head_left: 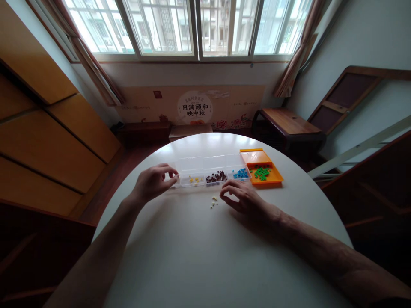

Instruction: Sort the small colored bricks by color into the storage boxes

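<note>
A row of clear plastic boxes [201, 164] sits on the round white table [199, 256], with yellow bits [194, 180], brown bits [216, 176] and blue bits [240, 173] in separate compartments. An orange box [271, 180] at the row's right end holds green bits [261, 172]. My left hand [152, 182] is curled at the left end of the row, fingertips pinched close to the leftmost box. My right hand [244, 197] rests on the table, fingers bent and spread, just right of several small pale bits [213, 202] lying loose.
Wooden cabinets [48, 128] stand at the left and a low wooden bench [289, 122] at the back right. A folded wooden frame [349, 94] leans on the right wall. Windows [192, 25] span the far wall.
</note>
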Demonstrator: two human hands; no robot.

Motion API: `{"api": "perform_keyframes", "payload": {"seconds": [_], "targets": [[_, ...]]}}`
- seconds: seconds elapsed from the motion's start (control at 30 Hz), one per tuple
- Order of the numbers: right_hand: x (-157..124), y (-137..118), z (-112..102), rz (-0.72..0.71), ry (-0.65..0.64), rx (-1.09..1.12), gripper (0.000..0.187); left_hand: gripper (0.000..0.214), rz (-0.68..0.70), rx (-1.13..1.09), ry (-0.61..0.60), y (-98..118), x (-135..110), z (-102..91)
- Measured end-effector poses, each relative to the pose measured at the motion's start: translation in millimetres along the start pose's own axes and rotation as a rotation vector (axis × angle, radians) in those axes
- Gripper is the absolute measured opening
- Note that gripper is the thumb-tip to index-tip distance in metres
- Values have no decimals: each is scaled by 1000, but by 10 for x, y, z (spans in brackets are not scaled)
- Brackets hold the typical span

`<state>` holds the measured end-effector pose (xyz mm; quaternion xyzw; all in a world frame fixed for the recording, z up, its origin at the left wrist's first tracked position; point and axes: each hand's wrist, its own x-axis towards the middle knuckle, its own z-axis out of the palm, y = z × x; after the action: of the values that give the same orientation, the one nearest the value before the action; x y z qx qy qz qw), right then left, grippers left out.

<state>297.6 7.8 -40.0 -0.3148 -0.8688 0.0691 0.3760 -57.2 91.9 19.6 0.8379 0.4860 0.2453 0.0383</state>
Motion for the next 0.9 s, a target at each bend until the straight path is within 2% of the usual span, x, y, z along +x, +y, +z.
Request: {"api": "perform_keyframes", "payload": {"seconds": [0.1,0.2,0.33,0.43,0.53,0.9], "targets": [[5,-1,-12,24,51,31,4,21,142,-152,19,277,-35,130],[-1,-1,-14,18,69,38,3,21,257,-342,-86,559,-109,334],[10,-30,-30,-34,70,43,3,20,304,-560,-167,790,-204,609],[23,-51,-46,-74,63,50,5,18,354,-667,-122,864,-237,757],[25,-52,-55,-93,64,46,4,16,392,-722,-95,900,-244,825],[8,-37,-60,-86,21,96,8,18,394,-729,-132,923,-242,798]]}}
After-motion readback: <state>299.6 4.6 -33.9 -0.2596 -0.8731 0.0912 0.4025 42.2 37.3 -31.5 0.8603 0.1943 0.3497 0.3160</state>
